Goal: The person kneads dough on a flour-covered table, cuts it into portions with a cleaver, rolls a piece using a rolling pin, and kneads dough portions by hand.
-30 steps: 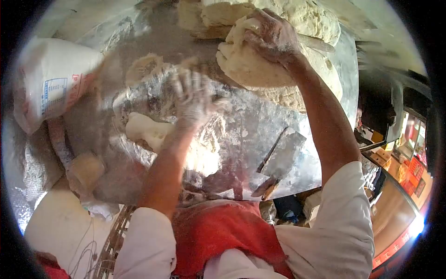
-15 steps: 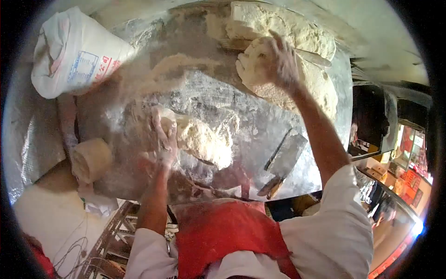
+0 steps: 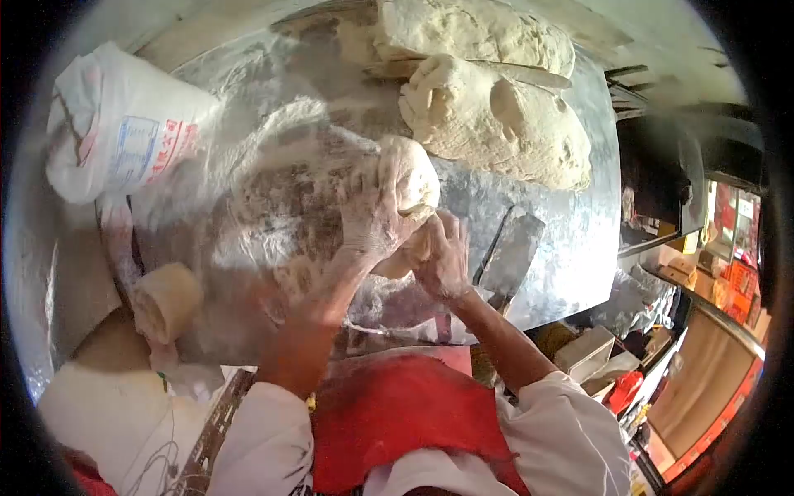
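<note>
A lump of dough is in both my hands over the middle of the floury metal worktop. My left hand lies along the lump's left side, its fingers curled against it. At the near right end my right hand grips the lump with bent fingers; part of the dough is hidden behind both hands. Just to the right lies a flat metal dough scraper, its handle partly covered by my right forearm.
A large mass of dough with hollows pressed into it rests at the back right. Behind it are a long flat stick and another dough slab. A white printed sack stands at the left, above a pale cylindrical roll.
My right hand has left the large dough mass and come down to the smaller lump. My left hand has moved right and up with that lump, which is now held between both hands.
</note>
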A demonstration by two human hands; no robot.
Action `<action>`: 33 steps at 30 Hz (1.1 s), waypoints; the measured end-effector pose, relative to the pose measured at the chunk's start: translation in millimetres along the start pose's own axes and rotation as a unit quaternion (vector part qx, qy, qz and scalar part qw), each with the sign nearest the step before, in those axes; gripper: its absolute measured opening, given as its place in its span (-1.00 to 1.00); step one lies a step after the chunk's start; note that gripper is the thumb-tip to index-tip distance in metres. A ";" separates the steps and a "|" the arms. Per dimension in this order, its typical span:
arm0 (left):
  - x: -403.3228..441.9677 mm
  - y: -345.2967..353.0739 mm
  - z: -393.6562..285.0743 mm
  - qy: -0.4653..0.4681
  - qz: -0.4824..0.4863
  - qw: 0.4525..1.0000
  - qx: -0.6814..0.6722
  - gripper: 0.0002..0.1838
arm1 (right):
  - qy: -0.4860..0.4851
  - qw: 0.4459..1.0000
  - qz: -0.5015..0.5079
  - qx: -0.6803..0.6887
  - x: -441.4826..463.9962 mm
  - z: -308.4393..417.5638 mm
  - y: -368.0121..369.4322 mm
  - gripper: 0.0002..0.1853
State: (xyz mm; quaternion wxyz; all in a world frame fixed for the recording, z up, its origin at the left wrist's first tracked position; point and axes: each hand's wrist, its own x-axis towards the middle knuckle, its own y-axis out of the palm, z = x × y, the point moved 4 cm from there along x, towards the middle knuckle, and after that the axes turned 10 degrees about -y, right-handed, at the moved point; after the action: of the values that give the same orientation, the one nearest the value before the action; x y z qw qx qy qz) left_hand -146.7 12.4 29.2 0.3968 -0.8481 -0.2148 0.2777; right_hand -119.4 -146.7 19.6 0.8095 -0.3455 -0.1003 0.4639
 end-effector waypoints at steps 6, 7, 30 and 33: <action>48.1 44.7 29.0 0.018 -0.047 0.991 0.121 -0.02 | -0.046 0.979 -0.140 -0.140 34.7 -34.4 25.1 0.02; 61.1 44.6 30.5 0.025 -0.055 0.991 0.121 -0.02 | -0.050 0.977 -0.150 -0.142 48.9 -36.1 24.3 0.02; -50.1 -13.9 113.0 -0.061 -0.216 0.951 -0.211 -0.55 | 0.041 0.961 -0.108 0.250 83.8 66.5 55.1 -0.44; -32.2 -15.3 110.0 -0.053 -0.193 0.972 -0.125 -0.43 | -0.065 0.983 -0.146 0.094 106.6 71.7 84.9 -0.40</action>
State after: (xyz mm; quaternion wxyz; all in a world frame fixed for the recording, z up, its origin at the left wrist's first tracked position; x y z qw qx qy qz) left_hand -243.7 63.5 -7.4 0.3221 -0.8176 -0.4282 0.2110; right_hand -153.3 2.2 0.5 0.8894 -0.2181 -0.1583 0.3693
